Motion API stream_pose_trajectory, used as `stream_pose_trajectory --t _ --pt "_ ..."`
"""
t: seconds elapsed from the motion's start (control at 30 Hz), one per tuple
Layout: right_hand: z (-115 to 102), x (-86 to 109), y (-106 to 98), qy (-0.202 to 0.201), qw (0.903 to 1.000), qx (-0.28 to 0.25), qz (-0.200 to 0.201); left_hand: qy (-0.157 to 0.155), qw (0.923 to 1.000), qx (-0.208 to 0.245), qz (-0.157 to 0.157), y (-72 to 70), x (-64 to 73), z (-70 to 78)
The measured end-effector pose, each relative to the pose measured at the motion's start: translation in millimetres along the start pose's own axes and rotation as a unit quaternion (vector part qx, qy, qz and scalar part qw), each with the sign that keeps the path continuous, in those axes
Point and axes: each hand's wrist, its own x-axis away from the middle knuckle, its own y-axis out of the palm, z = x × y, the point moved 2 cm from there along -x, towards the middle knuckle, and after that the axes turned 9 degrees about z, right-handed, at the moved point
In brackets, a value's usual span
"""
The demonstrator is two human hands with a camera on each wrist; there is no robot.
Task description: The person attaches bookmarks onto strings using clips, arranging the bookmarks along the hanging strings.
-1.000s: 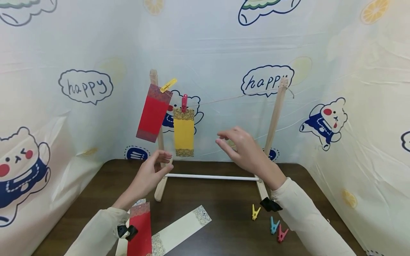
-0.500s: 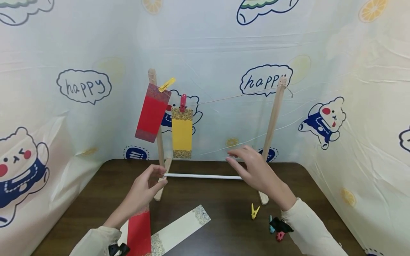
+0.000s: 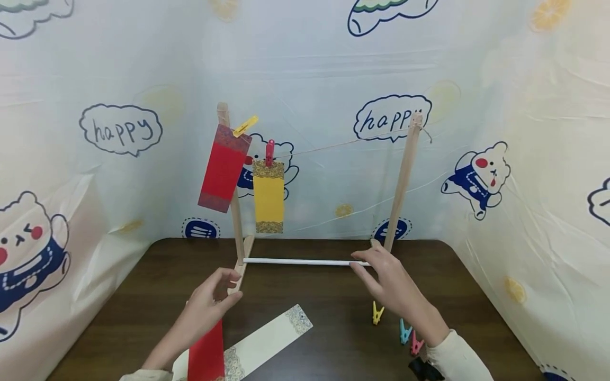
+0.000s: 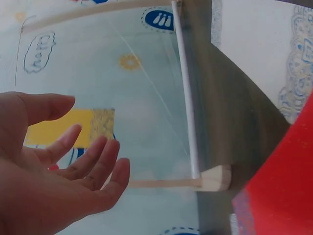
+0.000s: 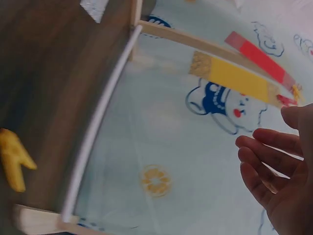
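Observation:
My left hand [image 3: 202, 309], fingers loosely bent and holding nothing, hovers over a red card [image 3: 207, 352] with a patterned border. Beside that card lies a white card [image 3: 269, 344] with lace-like ends; another pale card shows at the red one's left edge. My bare right hand [image 3: 395, 286] is in the air near the stand's right post, above a yellow clothespin [image 3: 377, 313]. A blue clothespin [image 3: 405, 333] and a pink clothespin [image 3: 416, 344] lie close by. From the string hang a red card [image 3: 224, 172] under a yellow clothespin [image 3: 245, 127] and a yellow card [image 3: 269, 198] under a pink clothespin [image 3: 269, 153].
Two wooden posts, left [image 3: 236, 222] and right [image 3: 404, 180], stand on the dark table [image 3: 314, 301]. A thin string [image 3: 329, 148] runs between their tops, and a white rod [image 3: 295, 261] joins them low down. Printed sheeting [image 3: 314, 79] hangs behind and at both sides.
Both hands have come down from beside the hanging cards, the left toward the cards on the table, the right toward the loose clothespins. The hung cards keep their places.

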Motion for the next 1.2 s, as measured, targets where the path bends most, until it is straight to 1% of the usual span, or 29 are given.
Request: stream_pose_trajectory --t 0.1,0.17,0.27,0.33,0.43,0.5,0.57,0.63,0.73,0.8,0.87,0.93,1.03,1.2 --pt "9 13.4 3 0.028 0.9996 0.005 -0.003 -0.02 0.9998 0.003 -0.003 3.3 3.8 -8.4" --pt "16 23.1 5 0.054 0.9985 0.001 -0.002 -0.025 0.9997 0.004 -0.005 7.0 5.2 -14.1" --pt "30 39.7 6 0.119 0.9927 -0.019 0.004 -0.027 0.9995 0.0 -0.019 14.1 7.5 -22.8" --pt "41 52.0 6 0.173 0.9841 -0.04 0.008 -0.028 0.9989 -0.005 -0.036 19.4 9.5 -27.7" --pt "60 73.5 6 0.254 0.9657 -0.052 0.017 -0.02 0.9967 -0.019 -0.076 28.1 11.1 -33.1" --pt "73 87.2 5 0.304 0.9504 -0.06 0.025 -0.011 0.9947 -0.026 -0.099 33.9 10.5 -34.9" --pt "86 99.4 5 0.352 0.9319 -0.075 0.047 0.002 0.9919 -0.035 -0.122 39.6 8.2 -35.5" --pt "99 110.4 4 0.396 0.9096 -0.096 0.079 0.015 0.9892 -0.045 -0.139 44.9 5.4 -34.5" --pt "116 124.5 0 0.445 0.8779 -0.131 0.12 0.042 0.9841 -0.058 -0.162 55.5 0.5 -32.9" --pt "124 131.4 -3 0.468 0.8609 -0.149 0.132 0.056 0.9802 -0.07 -0.177 62.2 -1.7 -30.8" --pt "130 135.1 -6 0.484 0.8499 -0.161 0.135 0.066 0.977 -0.082 -0.186 68.6 -3.6 -28.4" --pt "134 137.1 -8 0.497 0.8414 -0.165 0.133 0.066 0.9752 -0.093 -0.19 73.0 -4.5 -25.0" --pt "138 140.9 -8 0.513 0.8346 -0.161 0.121 0.064 0.9739 -0.116 -0.184 78.3 -4.2 -22.9" --pt "147 150.8 -9 0.541 0.8233 -0.146 0.089 0.047 0.969 -0.173 -0.17 85.8 -0.9 -25.5"
